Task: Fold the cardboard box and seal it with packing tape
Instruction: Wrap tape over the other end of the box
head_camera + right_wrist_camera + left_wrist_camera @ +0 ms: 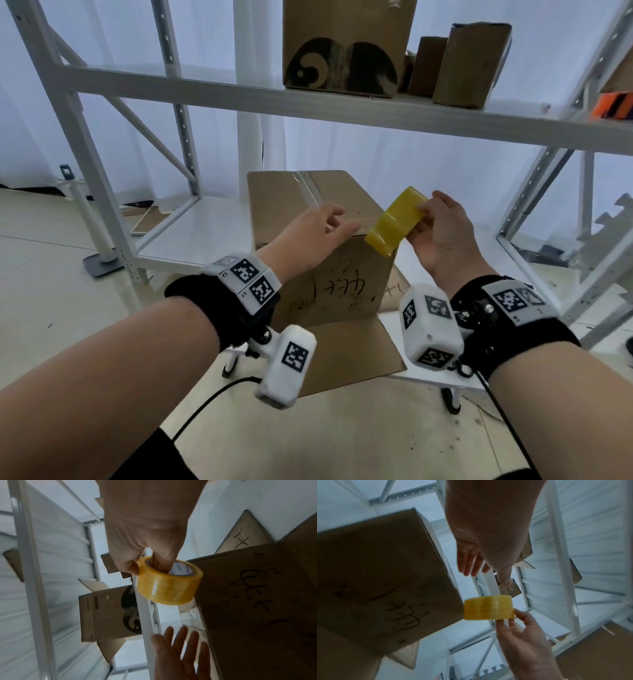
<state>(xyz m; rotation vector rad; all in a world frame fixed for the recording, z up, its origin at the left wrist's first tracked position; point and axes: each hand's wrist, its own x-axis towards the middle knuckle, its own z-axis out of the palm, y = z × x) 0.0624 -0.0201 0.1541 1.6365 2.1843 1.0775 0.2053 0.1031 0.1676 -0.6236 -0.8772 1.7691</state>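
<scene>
A brown cardboard box (318,267) with handwriting on its front stands on the low shelf, its top flaps down and clear tape along the top seam. My left hand (337,219) is over the top's front edge with fingers straight and spread, holding nothing; whether it touches the box is unclear. My right hand (424,212) grips a yellow roll of packing tape (397,222), fingers inside its core (159,565), at the box's upper right front corner. In the left wrist view the roll (488,607) sits just off the box's corner (385,574).
A white metal rack surrounds the box, and its upper shelf (239,96) carries several cardboard boxes (346,48). A flat cardboard sheet (346,353) lies under and in front of the box. An orange object (616,106) sits at the far right. A stand base (99,263) is on the floor at left.
</scene>
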